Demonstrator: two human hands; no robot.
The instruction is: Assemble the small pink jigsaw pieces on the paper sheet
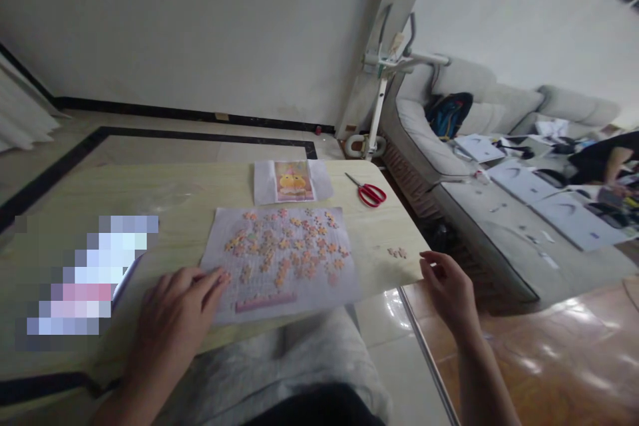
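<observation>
- Two sides of the desk [399,216] bound my working room: the near edge above my lap and the right-hand edge, where it faces the couch [499,253].
- Between the white sheet [319,301] and that right edge, a stretch of pale desk top shows, with only a small cluster of pieces [398,253] on it.
- Beyond the sheet, near the far edge, I see a printed picture [293,181] with a yellow figure, and red-handled scissors [370,195] lying to its right.
- To my left, a slab-like thing [94,273] is covered by coarse blocks, so I cannot read it.
- My forearms run out of view at the bottom, and my left hand [178,299] hides the sheet's near left corner.
- At the far right, a person's dark sleeve [606,152] is cut off by the frame.
- The loose puzzle pieces [283,244] lie scattered on the sheet, ahead and to the right of my left hand; their single shapes blur together.
- A pink strip [265,302] lies on the sheet's near part, just right of my left hand.
- My left thumb and fingertips pinch a small pinkish piece [225,277] at the sheet's left side.
- My right hand [453,289] is loosely curled at the right edge, near the small cluster; I cannot tell whether its fingertips meet.
</observation>
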